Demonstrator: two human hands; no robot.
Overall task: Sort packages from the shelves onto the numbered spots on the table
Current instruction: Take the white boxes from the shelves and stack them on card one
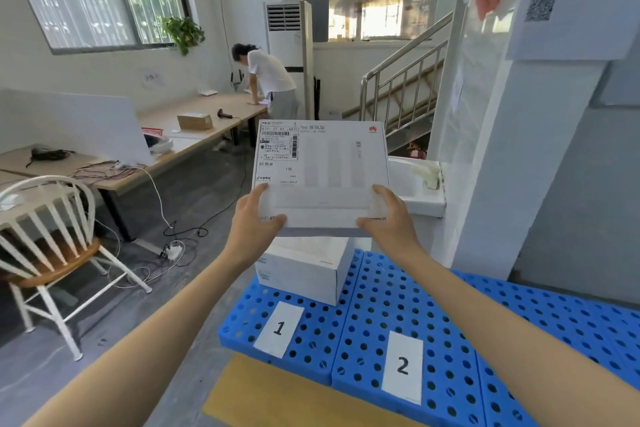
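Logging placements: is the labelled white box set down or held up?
Held up: the left hand and right hand grip the labelled white box at its near corners, above a second box resting on the blue table.

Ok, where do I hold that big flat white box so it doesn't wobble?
Best grip: the two near corners of the flat box, coming from its near edge, one hand per corner, just as the left hand and right hand hold it now. It is wide and thin, so a single hand in the middle would probably let it tip.
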